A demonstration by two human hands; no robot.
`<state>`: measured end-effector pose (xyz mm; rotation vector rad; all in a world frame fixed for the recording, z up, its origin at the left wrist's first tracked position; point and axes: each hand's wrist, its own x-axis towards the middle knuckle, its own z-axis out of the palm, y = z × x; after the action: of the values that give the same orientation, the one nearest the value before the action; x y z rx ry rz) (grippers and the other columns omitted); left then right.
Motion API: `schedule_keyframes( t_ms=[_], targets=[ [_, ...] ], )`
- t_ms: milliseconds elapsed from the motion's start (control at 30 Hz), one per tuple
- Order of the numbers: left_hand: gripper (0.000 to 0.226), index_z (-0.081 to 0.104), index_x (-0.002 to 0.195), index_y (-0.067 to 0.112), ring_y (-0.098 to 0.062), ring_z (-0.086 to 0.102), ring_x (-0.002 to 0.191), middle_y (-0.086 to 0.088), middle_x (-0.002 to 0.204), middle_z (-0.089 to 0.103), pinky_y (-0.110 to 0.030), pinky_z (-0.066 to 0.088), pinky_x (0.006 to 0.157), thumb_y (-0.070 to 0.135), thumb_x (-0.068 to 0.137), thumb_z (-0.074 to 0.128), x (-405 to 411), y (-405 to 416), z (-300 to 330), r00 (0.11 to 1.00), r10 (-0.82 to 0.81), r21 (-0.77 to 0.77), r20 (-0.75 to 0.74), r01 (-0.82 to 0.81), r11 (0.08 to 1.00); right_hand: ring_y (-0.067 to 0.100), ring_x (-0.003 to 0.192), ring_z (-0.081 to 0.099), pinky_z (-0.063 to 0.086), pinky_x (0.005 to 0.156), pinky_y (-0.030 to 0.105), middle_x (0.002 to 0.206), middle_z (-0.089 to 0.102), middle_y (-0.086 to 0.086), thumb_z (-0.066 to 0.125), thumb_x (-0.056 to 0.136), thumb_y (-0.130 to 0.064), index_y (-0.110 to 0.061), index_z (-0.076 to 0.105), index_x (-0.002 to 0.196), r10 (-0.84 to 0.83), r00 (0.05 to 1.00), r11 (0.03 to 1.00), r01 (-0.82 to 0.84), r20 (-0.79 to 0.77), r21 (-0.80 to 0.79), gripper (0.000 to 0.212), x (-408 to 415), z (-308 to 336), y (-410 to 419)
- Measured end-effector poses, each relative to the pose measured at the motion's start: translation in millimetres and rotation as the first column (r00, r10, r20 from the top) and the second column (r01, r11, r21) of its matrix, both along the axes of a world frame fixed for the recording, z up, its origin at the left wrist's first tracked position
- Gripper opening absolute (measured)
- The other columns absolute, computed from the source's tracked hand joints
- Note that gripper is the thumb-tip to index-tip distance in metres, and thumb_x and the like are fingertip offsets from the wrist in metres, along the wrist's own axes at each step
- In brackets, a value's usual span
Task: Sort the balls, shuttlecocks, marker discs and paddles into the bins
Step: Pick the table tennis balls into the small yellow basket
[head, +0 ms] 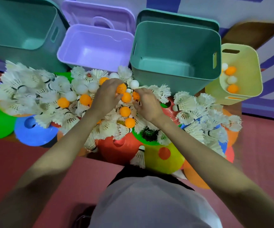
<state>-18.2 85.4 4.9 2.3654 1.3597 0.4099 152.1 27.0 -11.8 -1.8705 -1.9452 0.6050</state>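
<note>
**Both hands close on a knot of ping-pong balls, yellow bin off to the right**

Fingers (116,94) of the left hand (105,96) curl over an orange ping-pong ball (121,88) printed with small marks, the thumb below it, apparently pinching it. The right hand (147,102) sits just beside, its fingers bent down onto the pile, touching a second orange ball (136,95); whether they have hold of it cannot be told. A third orange ball (126,97) lies between the two hands, and a white ball (134,84) rests just beyond the fingertips.

All of this lies near the far edge of the heap of feather shuttlecocks (23,86), more balls and coloured marker discs (34,132) spread over the floor. The balls are round, so no axis governs the grip; direction does. The only bin already holding balls, the small yellow bin (254,76), stands at the heap's far right corner, well apart from the hands, past the teal bin (175,63). The right hand is the nearer to it, so a carry there looks the shorter reach; the left would cross over. The lilac bin (96,51) stands directly ahead, another teal bin (18,35) at far left.
</note>
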Motion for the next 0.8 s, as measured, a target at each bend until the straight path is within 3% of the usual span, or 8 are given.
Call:
schedule_keyframes(
  t_ms=[233,367,467,667,800],
  targets=[
    [0.042,0.058,0.126,0.001,-0.036,0.053,0.116,-0.018,0.122,0.061,-0.044,0.044,0.095,0.005,0.085,0.069,-2,9,-11,0.998,-0.046,-0.002,0.036,0.047,0.999,0.037,0.102,0.054,0.042,0.084,0.040,0.106,0.064,0.016,0.067,0.084,-0.020,-0.006,0.059,0.112,-0.003,1.000,0.999,0.004,0.031,-0.050,0.032,-17,-13,17],
    [0.036,0.060,0.121,0.003,-0.035,0.053,0.111,-0.016,0.117,0.061,-0.039,0.043,0.090,0.009,0.086,0.068,-7,9,-7,0.996,0.008,0.033,0.094,-0.011,0.999,0.034,0.112,0.050,0.041,0.094,0.043,0.117,0.062,0.014,0.068,0.085,-0.024,-0.007,0.057,0.120,0.000,0.999,0.998,0.002,0.048,-0.059,0.040,-21,-15,21],
    [0.036,0.059,0.123,0.006,-0.030,0.052,0.115,-0.013,0.122,0.060,-0.028,0.036,0.095,0.014,0.089,0.066,-12,7,-4,0.990,0.066,0.043,0.123,-0.072,0.996,0.032,0.112,0.051,0.040,0.096,0.044,0.114,0.063,0.012,0.068,0.085,-0.023,-0.009,0.059,0.117,0.004,0.999,0.998,-0.002,0.032,-0.064,0.036,-22,-17,23],
    [0.036,0.060,0.123,0.009,-0.026,0.053,0.115,-0.008,0.122,0.061,-0.026,0.037,0.094,0.022,0.090,0.066,-2,-6,9,0.973,0.103,0.046,0.206,-0.114,0.992,0.032,0.107,0.055,0.043,0.093,0.042,0.111,0.065,0.013,0.069,0.084,-0.020,-0.007,0.061,0.115,-0.047,0.990,0.997,0.055,-0.129,0.059,0.035,2,-6,7],
    [0.038,0.060,0.124,0.011,-0.022,0.056,0.111,-0.006,0.121,0.062,-0.032,0.045,0.093,0.028,0.090,0.066,31,-19,13,0.966,0.050,0.024,0.255,-0.058,0.998,0.025,0.100,0.058,0.042,0.086,0.031,0.107,0.064,0.011,0.067,0.086,-0.022,-0.005,0.061,0.113,-0.157,0.965,0.960,0.199,-0.208,0.199,0.032,51,9,-24]
  ],
)
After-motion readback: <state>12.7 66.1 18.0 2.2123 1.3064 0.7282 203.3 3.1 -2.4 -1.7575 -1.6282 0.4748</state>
